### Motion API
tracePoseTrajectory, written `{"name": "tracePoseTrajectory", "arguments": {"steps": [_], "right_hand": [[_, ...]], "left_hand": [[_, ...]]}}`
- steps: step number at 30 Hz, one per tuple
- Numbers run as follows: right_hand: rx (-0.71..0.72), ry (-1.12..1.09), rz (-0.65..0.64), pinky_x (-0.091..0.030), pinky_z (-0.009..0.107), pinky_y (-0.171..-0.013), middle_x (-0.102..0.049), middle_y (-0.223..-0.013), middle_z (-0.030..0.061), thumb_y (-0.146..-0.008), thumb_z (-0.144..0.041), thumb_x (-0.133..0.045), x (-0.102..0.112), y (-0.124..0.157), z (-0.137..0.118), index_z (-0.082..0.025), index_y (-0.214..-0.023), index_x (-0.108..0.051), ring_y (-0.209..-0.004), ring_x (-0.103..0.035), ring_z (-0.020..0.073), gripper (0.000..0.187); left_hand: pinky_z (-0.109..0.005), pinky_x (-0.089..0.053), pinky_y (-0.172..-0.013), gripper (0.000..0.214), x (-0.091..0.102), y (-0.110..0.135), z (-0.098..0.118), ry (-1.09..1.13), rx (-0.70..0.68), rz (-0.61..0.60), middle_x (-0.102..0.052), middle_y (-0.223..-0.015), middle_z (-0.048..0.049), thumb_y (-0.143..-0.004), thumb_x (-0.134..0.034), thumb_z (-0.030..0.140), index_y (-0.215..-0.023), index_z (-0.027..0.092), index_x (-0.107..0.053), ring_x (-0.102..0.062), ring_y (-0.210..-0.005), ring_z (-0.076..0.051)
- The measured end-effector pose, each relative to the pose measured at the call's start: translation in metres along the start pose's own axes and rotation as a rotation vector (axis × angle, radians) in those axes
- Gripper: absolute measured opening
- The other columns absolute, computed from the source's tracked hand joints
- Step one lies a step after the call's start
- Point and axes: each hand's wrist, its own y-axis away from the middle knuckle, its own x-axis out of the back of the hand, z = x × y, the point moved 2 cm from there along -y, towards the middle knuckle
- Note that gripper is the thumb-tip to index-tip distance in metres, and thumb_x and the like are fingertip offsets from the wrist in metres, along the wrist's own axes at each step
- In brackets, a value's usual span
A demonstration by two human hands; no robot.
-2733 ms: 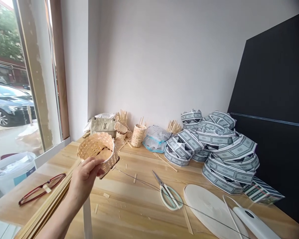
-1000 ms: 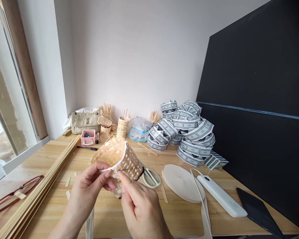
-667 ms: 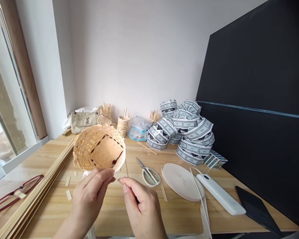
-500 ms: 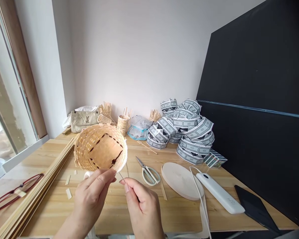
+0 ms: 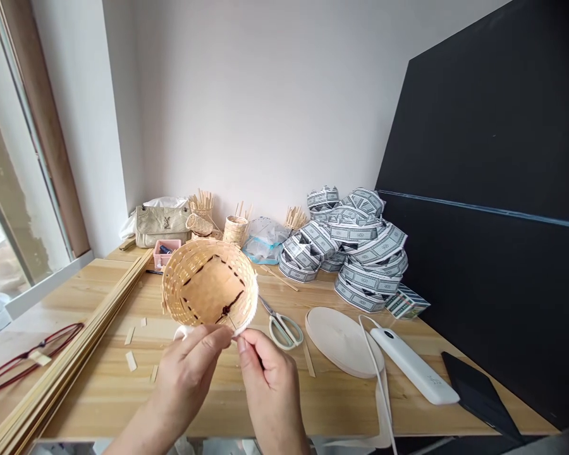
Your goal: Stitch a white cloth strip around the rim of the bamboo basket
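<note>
Two bare hands work at a round woven bamboo basket point(image 5: 209, 284), held in the air above the wooden table point(image 5: 99, 303) and not touching it. Its open mouth tilts up toward the head camera, so the long axis slopes back from the viewer and the pale flat base shows inside, edged with dark stitches. A white binding point(image 5: 246, 319) wraps the near rim. The left hand point(image 5: 184, 373) grips that lower rim, its fingers closed over the edge. The right hand point(image 5: 270, 385) sits just beside it, thumb and forefinger pinched on a thin sliver point(image 5: 231, 320) whose tip reaches into the basket; exactly what it is, too fine to tell.

Behind, a cream quilted handbag point(image 5: 164, 221) carries a metal monogram that looks like YSL, and a stack of printed paper bands point(image 5: 355, 246) shows a repeated pattern with no readable words. Near the right hand lie steel scissors point(image 5: 279, 332) with white handles, then a pale oval board point(image 5: 341, 341) and a white power bank point(image 5: 415, 366) — its small lettering is illegible.
</note>
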Motion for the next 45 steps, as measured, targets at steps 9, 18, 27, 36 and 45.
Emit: {"name": "tracePoseTrajectory", "arguments": {"steps": [9,18,27,36,45], "right_hand": [[0.077,0.162,0.051,-0.035,0.018,-0.040,-0.052,-0.050,-0.0020,-0.085,-0.019,-0.036,-0.004,-0.002,0.000,-0.019,-0.062,-0.049,-0.043,-0.048,0.0104,0.026],[0.199,0.247,0.097,-0.050,0.022,-0.055,-0.070,-0.081,0.0073,-0.084,-0.012,-0.032,-0.008,0.003,0.002,-0.014,-0.103,-0.057,-0.068,-0.067,0.0166,0.032],[-0.066,0.060,-0.089,-0.054,0.023,-0.068,-0.070,-0.087,0.0087,-0.079,-0.011,-0.030,-0.007,0.000,0.002,-0.009,-0.106,-0.064,-0.078,-0.067,0.0177,0.044],[0.124,0.329,0.002,-0.046,0.024,-0.061,-0.063,-0.087,0.0066,-0.086,-0.017,-0.042,0.033,-0.017,-0.008,-0.019,-0.090,-0.065,-0.069,-0.060,0.0156,0.024],[0.074,0.453,-0.307,-0.031,0.022,-0.054,-0.052,-0.061,-0.0020,-0.073,0.000,-0.049,0.005,-0.032,-0.014,-0.017,-0.057,-0.046,-0.059,-0.047,0.0111,0.024]], "left_hand": [[-0.016,-0.048,-0.058,0.019,-0.003,0.006,-0.004,-0.023,0.007,-0.043,-0.068,-0.076,-0.0020,-0.086,-0.044,0.007,-0.094,0.018,-0.057,-0.064,-0.064,-0.010],[-0.015,-0.047,-0.059,0.016,-0.003,0.006,-0.001,-0.055,-0.035,-0.018,-0.069,-0.079,-0.0030,-0.088,-0.044,0.011,-0.093,0.018,-0.058,-0.066,-0.067,-0.011],[-0.018,-0.046,-0.057,0.021,-0.009,0.012,-0.004,-0.073,-0.134,-0.052,-0.069,-0.080,-0.0049,-0.090,-0.038,0.011,-0.093,0.015,-0.059,-0.065,-0.066,-0.012],[-0.020,-0.043,-0.054,0.028,-0.003,0.019,-0.018,-0.174,-0.227,-0.156,-0.069,-0.083,-0.0036,-0.092,-0.030,0.005,-0.097,0.014,-0.056,-0.064,-0.068,-0.011],[-0.024,-0.047,-0.052,0.030,0.001,0.019,-0.008,-0.072,-0.380,-0.333,-0.067,-0.083,-0.0083,-0.093,-0.025,0.008,-0.106,0.010,-0.052,-0.064,-0.067,-0.015]]}}
